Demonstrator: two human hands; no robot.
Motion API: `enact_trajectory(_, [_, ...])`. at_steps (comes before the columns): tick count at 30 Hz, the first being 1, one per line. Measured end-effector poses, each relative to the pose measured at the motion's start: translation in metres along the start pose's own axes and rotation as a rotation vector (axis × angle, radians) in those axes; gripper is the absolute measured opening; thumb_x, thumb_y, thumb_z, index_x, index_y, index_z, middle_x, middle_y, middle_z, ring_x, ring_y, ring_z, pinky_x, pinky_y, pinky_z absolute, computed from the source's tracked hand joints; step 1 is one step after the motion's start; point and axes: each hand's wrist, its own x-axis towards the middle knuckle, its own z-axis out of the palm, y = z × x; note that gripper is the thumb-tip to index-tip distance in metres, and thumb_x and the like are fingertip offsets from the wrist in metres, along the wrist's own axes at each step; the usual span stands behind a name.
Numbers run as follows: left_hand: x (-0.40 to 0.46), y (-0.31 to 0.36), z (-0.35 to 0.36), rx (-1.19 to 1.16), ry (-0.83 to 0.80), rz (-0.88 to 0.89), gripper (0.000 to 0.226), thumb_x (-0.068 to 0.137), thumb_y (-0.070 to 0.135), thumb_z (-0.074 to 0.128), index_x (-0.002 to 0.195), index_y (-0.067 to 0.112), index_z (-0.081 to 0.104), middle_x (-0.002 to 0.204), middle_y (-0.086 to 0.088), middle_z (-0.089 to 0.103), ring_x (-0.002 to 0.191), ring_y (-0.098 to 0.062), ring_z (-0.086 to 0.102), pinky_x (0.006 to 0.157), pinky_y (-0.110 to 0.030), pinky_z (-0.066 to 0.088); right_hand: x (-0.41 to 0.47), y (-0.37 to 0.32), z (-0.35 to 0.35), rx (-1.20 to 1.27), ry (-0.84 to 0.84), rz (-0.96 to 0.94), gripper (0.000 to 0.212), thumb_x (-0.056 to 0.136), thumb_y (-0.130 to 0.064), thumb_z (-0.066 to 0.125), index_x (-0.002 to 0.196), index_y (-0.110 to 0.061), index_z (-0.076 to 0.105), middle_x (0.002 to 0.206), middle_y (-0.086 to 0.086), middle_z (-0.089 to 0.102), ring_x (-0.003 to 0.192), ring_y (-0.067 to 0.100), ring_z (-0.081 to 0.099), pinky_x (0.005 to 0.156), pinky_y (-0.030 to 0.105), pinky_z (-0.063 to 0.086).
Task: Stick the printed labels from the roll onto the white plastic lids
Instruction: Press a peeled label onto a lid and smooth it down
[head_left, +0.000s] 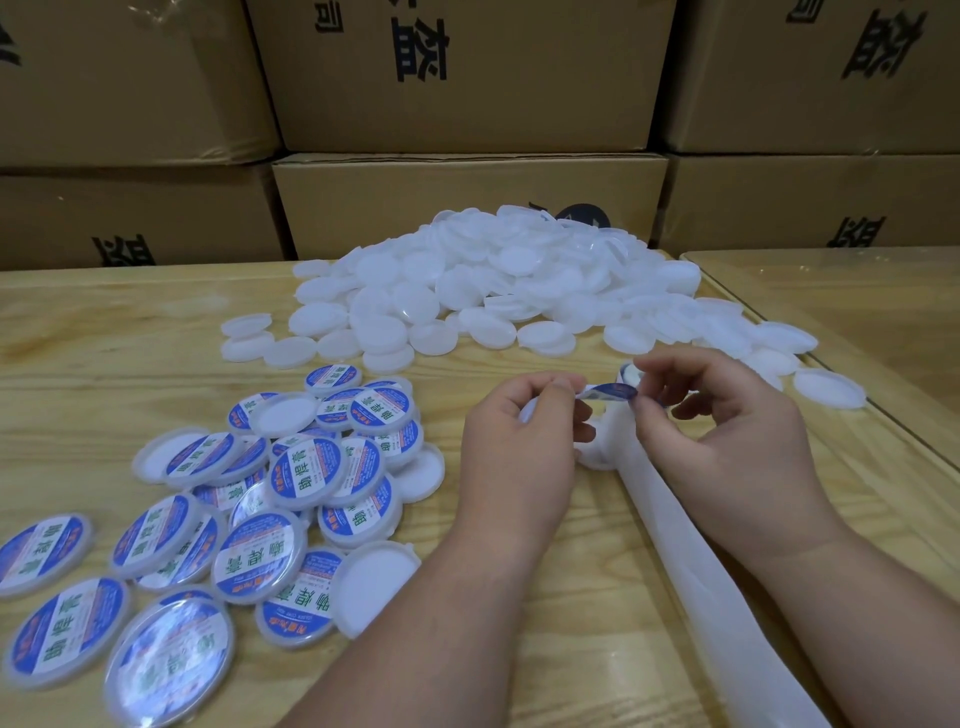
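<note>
both forearms stretched over the desk (130, 322), left hand (524, 441) and right hand (727, 441) pinching one label (608, 391) between curled fingers above backing strip (691, 561); plain lids (467, 286) heaped, uncountable.

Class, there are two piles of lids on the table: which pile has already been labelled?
The pile on the left: its lids bear blue printed labels, while the far pile is plain white.

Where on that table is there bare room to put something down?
Bare wood lies at far left, between the boxes and the labelled lids. A smaller patch sits between the forearms. It is crowded at the white lid heap.
</note>
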Motion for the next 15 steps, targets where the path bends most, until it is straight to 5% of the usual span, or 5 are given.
enact_trajectory(9, [-0.0046,0.0037,-0.0003,-0.063,-0.098,0.077,0.021,0.082,0.033,0.056,0.083,0.035,0.077,0.072,0.003,0.069,0.067,-0.013,0.068,0.055,-0.023,0.050,0.0023,0.0048,0.0004,0.275,0.017,0.226,0.033,0.087,0.007,0.068,0.098,-0.024,0.072,0.081,-0.009,0.069,0.076,0.012,0.061,0.070,0.021,0.054])
enact_trajectory(12, [-0.0053,0.0042,-0.0014,-0.128,-0.116,0.083,0.025,0.081,0.029,0.053,0.096,0.035,0.072,0.077,-0.004,0.070,0.067,-0.018,0.066,0.047,-0.026,0.046,0.0031,0.0061,-0.0007,0.351,0.003,0.294,0.030,0.087,0.005,0.071,0.101,-0.022,0.072,0.088,0.003,0.072,0.081,0.018,0.063,0.076,0.030,0.056])
enact_trajectory(15, [-0.0029,0.0032,-0.0052,-0.209,-0.096,0.098,0.037,0.080,0.025,0.039,0.111,0.029,0.058,0.082,-0.010,0.072,0.069,-0.023,0.066,0.043,-0.027,0.043,0.0051,0.0062,-0.0023,0.445,0.013,0.368,0.029,0.077,-0.005,0.075,0.101,-0.022,0.072,0.092,0.012,0.072,0.076,0.015,0.065,0.063,0.024,0.055])
